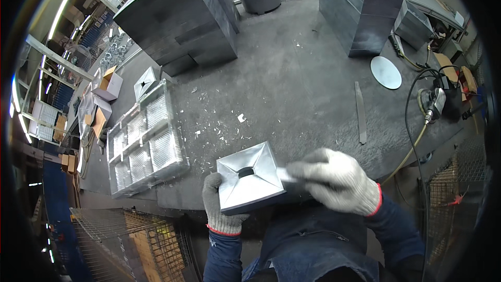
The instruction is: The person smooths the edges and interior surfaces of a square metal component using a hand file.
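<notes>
My left hand (218,204), in a grey knit glove, grips the left edge of a rectangular silvery metal piece (242,190). Creases run from its corners toward a dark round opening in the middle. The piece is held above the table's near edge, close to my body. At its right edge is my gloved right hand (338,180), fingers drawn together and blurred by motion. A pale strip (284,174) shows between those fingertips and the metal; its kind cannot be made out.
White scraps (241,118) litter the dark table (271,78). On the left lies a plastic-wrapped divided tray (148,143), with a similar metal piece (145,82) behind it. A flat metal strip (360,112), a pale disc (386,72) and a hose-fed sander (432,103) lie right. Large grey blocks (180,26) stand farther back.
</notes>
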Available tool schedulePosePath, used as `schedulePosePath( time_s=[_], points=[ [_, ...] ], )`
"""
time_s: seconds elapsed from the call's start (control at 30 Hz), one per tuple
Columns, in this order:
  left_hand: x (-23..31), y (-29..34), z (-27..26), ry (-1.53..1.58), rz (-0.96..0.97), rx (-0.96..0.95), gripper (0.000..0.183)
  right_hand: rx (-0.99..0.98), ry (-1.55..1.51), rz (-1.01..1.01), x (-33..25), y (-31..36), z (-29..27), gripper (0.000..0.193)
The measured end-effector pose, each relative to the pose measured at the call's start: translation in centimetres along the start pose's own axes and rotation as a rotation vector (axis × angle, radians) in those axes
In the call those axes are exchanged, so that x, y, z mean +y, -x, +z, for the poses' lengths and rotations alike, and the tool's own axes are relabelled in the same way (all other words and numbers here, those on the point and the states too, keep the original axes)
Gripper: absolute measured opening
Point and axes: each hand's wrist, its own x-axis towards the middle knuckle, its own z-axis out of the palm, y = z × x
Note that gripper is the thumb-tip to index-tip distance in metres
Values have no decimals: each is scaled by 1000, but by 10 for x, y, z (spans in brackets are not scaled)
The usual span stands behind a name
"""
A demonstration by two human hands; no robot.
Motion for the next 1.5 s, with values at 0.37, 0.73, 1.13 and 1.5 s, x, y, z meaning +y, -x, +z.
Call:
schedulePosePath(
  time_s=[0.37,0.73,1.13,1.5],
  points=[
    [7,19,55,-889,295,12,62,167,458,222,39,-5,36,43],
    [9,13,260,-1069,847,-371,66,353,117,234,46,46,14,40],
    [-67,-202,618,-634,463,-333,24,252,62,185,47,51,10,44],
    [-67,-268,594,-1546,1045,-104,59,356,188,31,49,49,15,45]
  ],
)
